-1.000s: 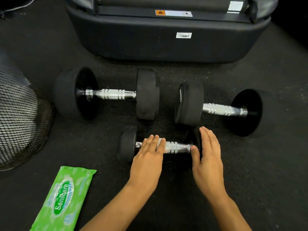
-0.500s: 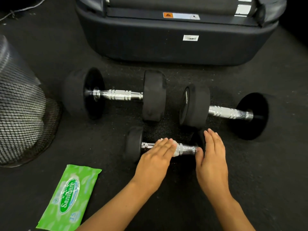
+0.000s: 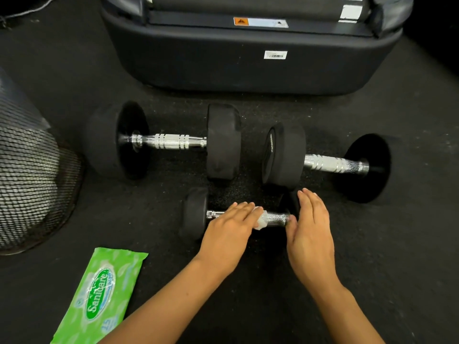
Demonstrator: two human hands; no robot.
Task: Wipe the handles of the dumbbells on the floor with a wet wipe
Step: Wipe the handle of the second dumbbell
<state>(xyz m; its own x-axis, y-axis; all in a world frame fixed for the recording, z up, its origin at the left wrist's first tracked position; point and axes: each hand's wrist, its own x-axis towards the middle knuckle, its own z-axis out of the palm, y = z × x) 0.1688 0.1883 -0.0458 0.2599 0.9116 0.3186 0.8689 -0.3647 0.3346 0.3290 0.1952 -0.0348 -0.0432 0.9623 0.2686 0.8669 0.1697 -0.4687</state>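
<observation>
Three black dumbbells with chrome handles lie on the dark floor. On the handle of the nearest, small dumbbell lies my left hand, fingers straight, pressing a white wet wipe against the metal. The wipe pokes out past my fingertips. My right hand rests flat, fingers straight, on this dumbbell's right end weight, which it mostly hides. A large dumbbell lies behind on the left and another large dumbbell behind on the right. No hand touches either of them.
A green wet-wipe packet lies on the floor at the front left. A black mesh bin stands at the left edge. The black base of a gym machine spans the back.
My left hand has slid right along the small dumbbell's handle with the wipe, uncovering the handle's left end. My right hand stays on the right end weight.
</observation>
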